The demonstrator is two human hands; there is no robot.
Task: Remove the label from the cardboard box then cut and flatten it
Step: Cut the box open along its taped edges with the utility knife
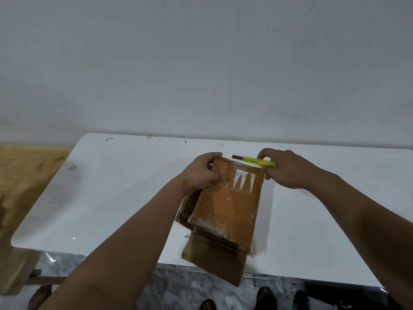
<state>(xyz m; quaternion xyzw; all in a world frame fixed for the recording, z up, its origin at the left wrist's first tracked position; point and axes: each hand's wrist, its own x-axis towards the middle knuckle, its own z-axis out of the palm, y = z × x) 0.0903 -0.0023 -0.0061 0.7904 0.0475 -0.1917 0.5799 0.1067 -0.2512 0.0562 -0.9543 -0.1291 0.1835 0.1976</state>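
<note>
A brown cardboard box (225, 211), partly collapsed, lies on the white table (111, 198) with torn white label remnants and clear tape on its top face. One flap hangs past the table's near edge. My left hand (201, 173) grips the box's far left corner. My right hand (288, 168) holds a yellow utility knife (257, 161) along the box's far edge, its blade extended and pointing left.
A wooden surface (24, 175) adjoins the table on the left. A plain wall rises behind the table. Below the near edge are a marbled floor (178, 287), bare feet and dark sandals (266, 296). A small scrap (72, 167) lies on the table's left part.
</note>
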